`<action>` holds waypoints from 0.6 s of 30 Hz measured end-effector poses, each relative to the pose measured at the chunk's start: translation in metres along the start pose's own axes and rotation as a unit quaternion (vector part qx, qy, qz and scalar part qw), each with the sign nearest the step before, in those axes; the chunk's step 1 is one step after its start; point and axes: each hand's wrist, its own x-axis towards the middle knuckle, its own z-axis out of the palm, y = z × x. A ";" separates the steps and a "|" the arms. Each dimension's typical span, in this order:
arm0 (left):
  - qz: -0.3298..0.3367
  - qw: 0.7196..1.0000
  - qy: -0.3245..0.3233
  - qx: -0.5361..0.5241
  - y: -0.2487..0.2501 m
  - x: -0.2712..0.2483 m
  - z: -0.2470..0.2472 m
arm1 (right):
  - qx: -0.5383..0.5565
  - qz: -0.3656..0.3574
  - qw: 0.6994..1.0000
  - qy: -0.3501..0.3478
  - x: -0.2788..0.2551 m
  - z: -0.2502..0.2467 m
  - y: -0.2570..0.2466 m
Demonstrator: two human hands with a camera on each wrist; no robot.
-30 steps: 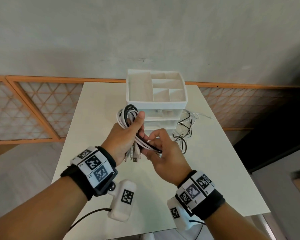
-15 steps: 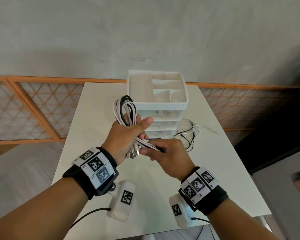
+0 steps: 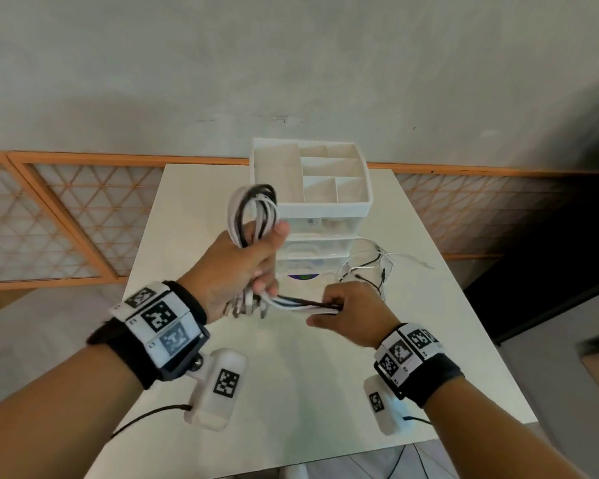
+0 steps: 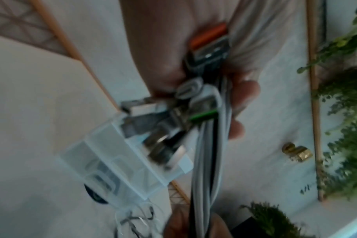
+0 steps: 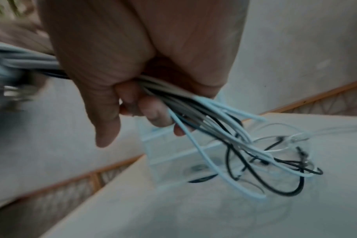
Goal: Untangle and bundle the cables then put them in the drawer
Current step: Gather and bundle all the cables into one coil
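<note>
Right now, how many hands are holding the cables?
2. The left hand grips the looped cables near the white drawer unit. The right hand, beside it, grips the straight strands running out of that bundle. No other hand shows.

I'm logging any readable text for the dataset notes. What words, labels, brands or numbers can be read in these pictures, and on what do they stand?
No words, brands or numbers can be read.
Left wristband: black-and-white square code markers, plus tiny marks at their corners, too small to read.
Right wristband: the same markers, tiny marks unreadable.
Two white camera housings below the wrists: one code marker each, no text.
Drawer unit and cable plugs: no legible print; wrist views blurred.
</note>
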 end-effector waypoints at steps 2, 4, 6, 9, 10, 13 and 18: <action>-0.070 0.988 -0.041 0.133 0.000 -0.007 -0.001 | -0.057 0.036 0.997 0.040 0.006 -0.008 0.009; -0.113 0.961 -0.052 0.247 -0.012 -0.010 0.004 | -0.082 0.034 0.993 0.076 0.012 -0.014 0.002; -0.116 0.930 -0.049 0.345 -0.028 -0.008 0.010 | -0.085 0.000 0.990 0.110 0.018 -0.017 -0.010; -0.130 0.908 -0.002 0.398 -0.044 -0.004 0.013 | -0.065 -0.047 0.987 0.137 0.024 -0.019 -0.026; -0.137 0.909 0.024 0.393 -0.046 -0.003 0.013 | -0.057 -0.053 0.986 0.144 0.025 -0.020 -0.028; -0.158 0.909 0.052 0.382 -0.044 0.000 0.014 | -0.052 -0.061 0.983 0.166 0.027 -0.021 -0.029; -0.138 0.912 0.023 0.385 -0.035 0.002 0.005 | -0.005 -0.062 0.985 0.163 0.022 -0.028 -0.034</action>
